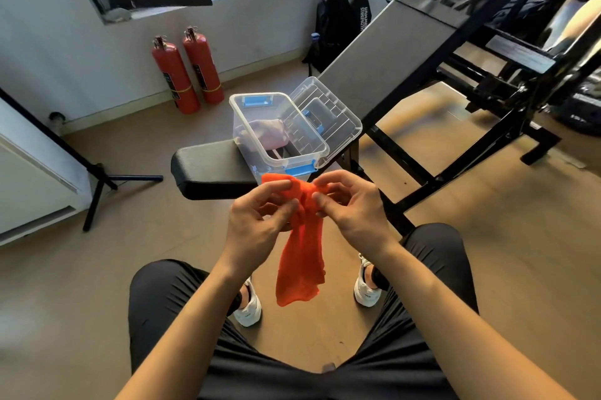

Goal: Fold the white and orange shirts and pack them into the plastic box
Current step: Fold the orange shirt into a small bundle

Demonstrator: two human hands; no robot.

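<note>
A small orange shirt hangs bunched in the air in front of my knees. My left hand pinches its top edge on the left and my right hand pinches it on the right, close together. Just beyond my hands a clear plastic box with blue latches stands on a black padded bench seat, its lid hinged open to the right. A pale folded cloth, seemingly the white shirt, lies inside the box.
The bench's grey inclined backrest and black frame rise to the right. Two red fire extinguishers stand by the far wall, a black backpack beside them. A black stand leg crosses the floor at left.
</note>
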